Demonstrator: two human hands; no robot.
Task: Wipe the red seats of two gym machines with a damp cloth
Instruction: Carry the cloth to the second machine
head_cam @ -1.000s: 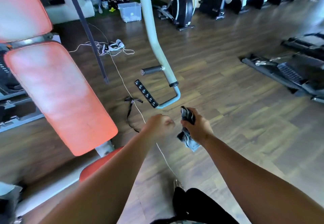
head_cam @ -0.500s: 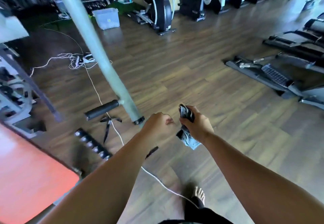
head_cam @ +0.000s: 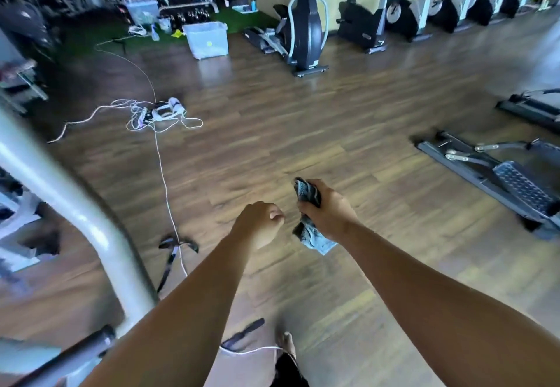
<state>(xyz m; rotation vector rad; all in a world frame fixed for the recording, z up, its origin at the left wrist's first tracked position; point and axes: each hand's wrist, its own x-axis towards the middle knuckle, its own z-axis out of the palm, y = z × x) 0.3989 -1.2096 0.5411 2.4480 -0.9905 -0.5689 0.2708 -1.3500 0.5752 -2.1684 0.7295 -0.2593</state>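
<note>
— Hands?
— Right hand (head_cam: 328, 215) fisted tight around the cloth (head_cam: 307, 194), a bluish-grey wad; one end sticks out above the fist, the other hangs below. Left hand (head_cam: 260, 224) curled into a loose fist, holding nothing, just beside the right, not touching the cloth.
— Where's that?
— Both arms out in front, over the wood floor (head_cam: 303, 132).
— Anything nearby?
— Pale machine tube (head_cam: 63, 201) at the left, blurred. White cord (head_cam: 165, 180) runs along the floor to a tangle. Clear bin (head_cam: 206, 39) and an elliptical (head_cam: 304, 22) at the back.
— Red seats?
— Not in view.
</note>
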